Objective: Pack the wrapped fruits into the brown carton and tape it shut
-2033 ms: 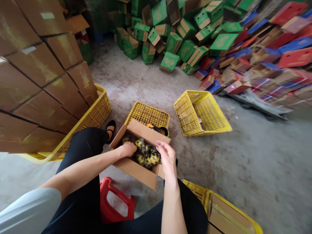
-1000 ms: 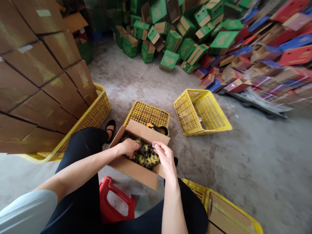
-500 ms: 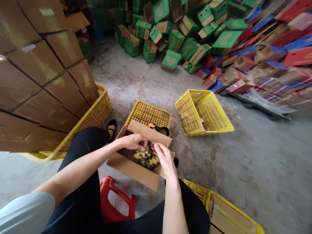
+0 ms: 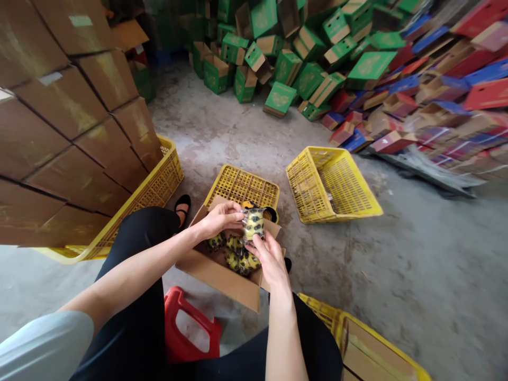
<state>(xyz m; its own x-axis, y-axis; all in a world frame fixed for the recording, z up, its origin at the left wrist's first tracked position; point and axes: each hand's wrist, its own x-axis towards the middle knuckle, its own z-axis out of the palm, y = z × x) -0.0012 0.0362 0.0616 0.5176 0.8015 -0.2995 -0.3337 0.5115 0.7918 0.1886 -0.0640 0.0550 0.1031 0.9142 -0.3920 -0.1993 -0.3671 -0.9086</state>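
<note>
Between my two hands is a clear plastic packet (image 4: 254,223) with yellow, black-spotted contents whose kind I cannot make out. My left hand (image 4: 223,218) pinches its left edge near the top. My right hand (image 4: 270,254) grips its lower end with thumb and fingers. Both hands are over an open cardboard box (image 4: 222,278), its flaps spread outward. Several similar yellow-and-black packets (image 4: 239,260) lie inside the box. Just beyond the box, a tape dispenser (image 4: 271,214) is partly hidden behind the held packet and a flap.
The box stands by an upturned yellow crate (image 4: 246,180). Another yellow crate (image 4: 333,185) lies to the right. Taped cartons (image 4: 59,100) are stacked at left in a yellow crate (image 4: 159,182). A red plastic stool (image 4: 192,338) is below me. Green boxes (image 4: 280,98) are heaped ahead.
A packet has come up out of the box into both hands. My left hand rose slightly and now pinches its edge. More packets show inside the box.
</note>
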